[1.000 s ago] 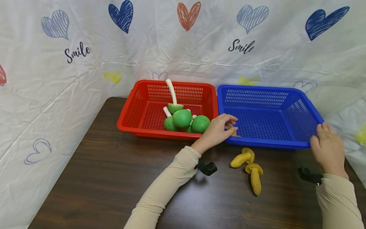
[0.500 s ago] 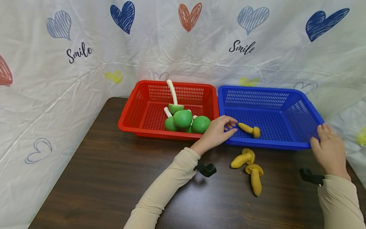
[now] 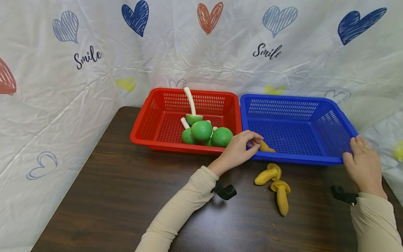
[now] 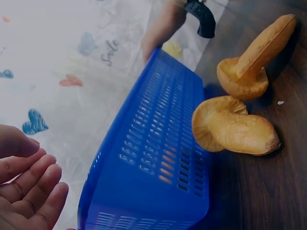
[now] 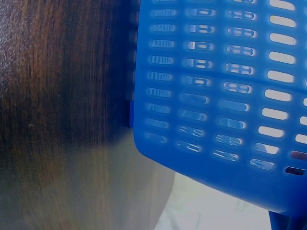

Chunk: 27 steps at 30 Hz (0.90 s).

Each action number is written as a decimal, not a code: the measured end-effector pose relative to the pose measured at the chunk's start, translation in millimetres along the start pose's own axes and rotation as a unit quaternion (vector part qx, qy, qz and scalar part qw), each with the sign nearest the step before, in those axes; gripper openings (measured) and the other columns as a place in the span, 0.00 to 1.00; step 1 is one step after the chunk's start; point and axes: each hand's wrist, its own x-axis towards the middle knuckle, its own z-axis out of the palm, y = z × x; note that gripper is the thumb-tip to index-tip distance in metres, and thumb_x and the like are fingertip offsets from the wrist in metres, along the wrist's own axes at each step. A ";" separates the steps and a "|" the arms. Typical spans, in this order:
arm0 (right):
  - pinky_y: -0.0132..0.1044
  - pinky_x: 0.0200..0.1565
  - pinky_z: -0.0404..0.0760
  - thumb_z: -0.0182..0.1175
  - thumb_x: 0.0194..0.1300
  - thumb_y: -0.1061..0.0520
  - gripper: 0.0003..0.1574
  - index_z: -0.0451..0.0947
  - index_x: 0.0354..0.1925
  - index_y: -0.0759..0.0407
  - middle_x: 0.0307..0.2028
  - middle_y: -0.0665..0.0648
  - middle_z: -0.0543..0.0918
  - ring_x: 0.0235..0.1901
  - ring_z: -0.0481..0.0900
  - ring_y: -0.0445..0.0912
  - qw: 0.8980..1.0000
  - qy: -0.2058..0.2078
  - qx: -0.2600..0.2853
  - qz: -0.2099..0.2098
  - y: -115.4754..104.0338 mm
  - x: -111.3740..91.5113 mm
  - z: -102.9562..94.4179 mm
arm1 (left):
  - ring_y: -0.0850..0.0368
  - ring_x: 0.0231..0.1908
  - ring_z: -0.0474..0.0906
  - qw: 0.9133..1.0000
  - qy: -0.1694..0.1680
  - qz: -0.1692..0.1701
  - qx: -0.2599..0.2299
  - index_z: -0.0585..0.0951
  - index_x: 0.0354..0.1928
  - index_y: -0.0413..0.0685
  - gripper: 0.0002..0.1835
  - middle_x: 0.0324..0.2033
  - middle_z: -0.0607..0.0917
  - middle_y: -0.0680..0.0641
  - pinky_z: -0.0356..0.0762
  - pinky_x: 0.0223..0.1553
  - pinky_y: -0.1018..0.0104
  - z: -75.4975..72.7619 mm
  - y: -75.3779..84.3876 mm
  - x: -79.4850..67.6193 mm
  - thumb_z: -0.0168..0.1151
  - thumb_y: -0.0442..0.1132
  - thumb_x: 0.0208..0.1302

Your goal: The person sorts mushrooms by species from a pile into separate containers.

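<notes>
My left hand (image 3: 240, 147) hovers over the near left corner of the blue basket (image 3: 292, 158). Its fingers are loosely bent with nothing between them in the left wrist view. A yellow toy mushroom (image 3: 267, 147) lies inside the basket against the front wall, partly hidden behind that hand; orange shows through the wall slots in the left wrist view. With my right hand (image 3: 363, 166) I hold the basket's right rim, fingers over the edge. Two more yellow mushrooms, one (image 3: 267, 175) near the basket and another (image 3: 281, 197) closer to me, lie on the table.
Left of the blue basket, a red basket (image 3: 148, 141) holds several green-capped mushrooms (image 3: 201, 131) with white stems, one stem rising above the rim. Both baskets stand at the back of the dark wooden table (image 3: 110, 196), before a white cloth with printed hearts.
The yellow mushroom left my left hand and dropped into the blue basket, then shifted left toward the front wall. My left hand has lowered slightly. The right hand stays at the rim.
</notes>
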 end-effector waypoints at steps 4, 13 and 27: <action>0.55 0.67 0.46 0.38 0.61 0.62 0.35 0.54 0.61 0.85 0.61 0.83 0.56 0.66 0.50 0.69 1.000 0.006 0.001 -0.002 0.2 -0.1 0.6 | 0.62 0.38 0.76 1.000 -0.002 0.007 -0.006 0.80 0.47 0.38 0.10 0.39 0.81 0.47 0.71 0.41 0.83 0.9 4.1 -5.2 0.57 0.30 0.64; 0.56 0.66 0.46 0.37 0.62 0.61 0.35 0.54 0.62 0.85 0.61 0.83 0.55 0.66 0.50 0.69 1.000 -0.003 -0.010 0.009 -0.9 0.5 -0.5 | 0.63 0.37 0.77 0.999 -0.031 0.025 -0.016 0.80 0.45 0.38 0.09 0.39 0.82 0.46 0.71 0.41 0.84 8.5 10.9 -23.3 0.60 0.30 0.62; 0.54 0.67 0.47 0.37 0.62 0.62 0.34 0.55 0.60 0.86 0.60 0.83 0.57 0.65 0.52 0.70 1.000 0.007 -0.022 0.017 -3.5 2.0 0.1 | 0.65 0.35 0.77 0.995 -0.101 0.011 0.002 0.81 0.43 0.38 0.10 0.36 0.81 0.47 0.70 0.37 0.87 30.3 12.2 -49.7 0.63 0.31 0.60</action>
